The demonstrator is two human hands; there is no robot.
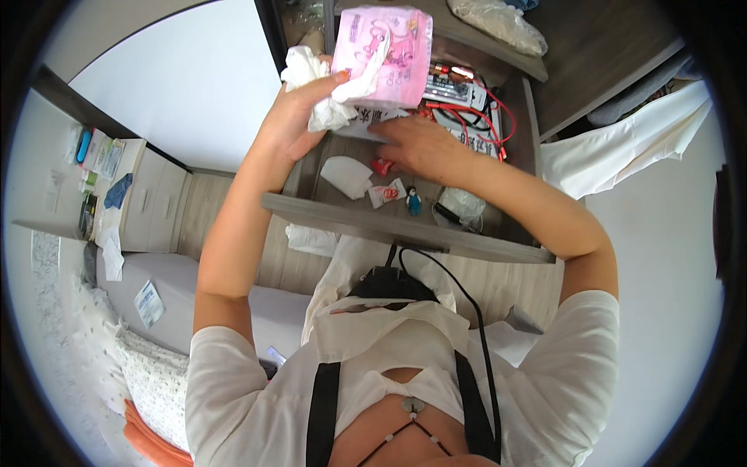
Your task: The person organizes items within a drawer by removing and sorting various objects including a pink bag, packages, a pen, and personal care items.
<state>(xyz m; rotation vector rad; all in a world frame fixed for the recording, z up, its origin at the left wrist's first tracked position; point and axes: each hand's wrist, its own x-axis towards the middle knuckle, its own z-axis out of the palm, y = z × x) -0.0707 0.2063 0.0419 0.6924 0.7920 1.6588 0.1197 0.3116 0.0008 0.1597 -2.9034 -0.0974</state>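
My left hand is closed around crumpled white tissue, its thumb beside a pink tissue pack. The pack lies over the far left part of an open drawer; whether my fingers grip it too is hidden. Inside the drawer, my right hand reaches in from the right with fingers apart. Its fingertips touch or hover over a white surface with dark print. Close to its thumb sits a small red wrapped item. Nearer me are a white-and-red packet and a small blue figurine.
The drawer also holds a white flat piece, a clear plastic bag, and red and black cables. Above it is a shelf with a plastic bag. A black cable runs down my front. White cloth hangs at right.
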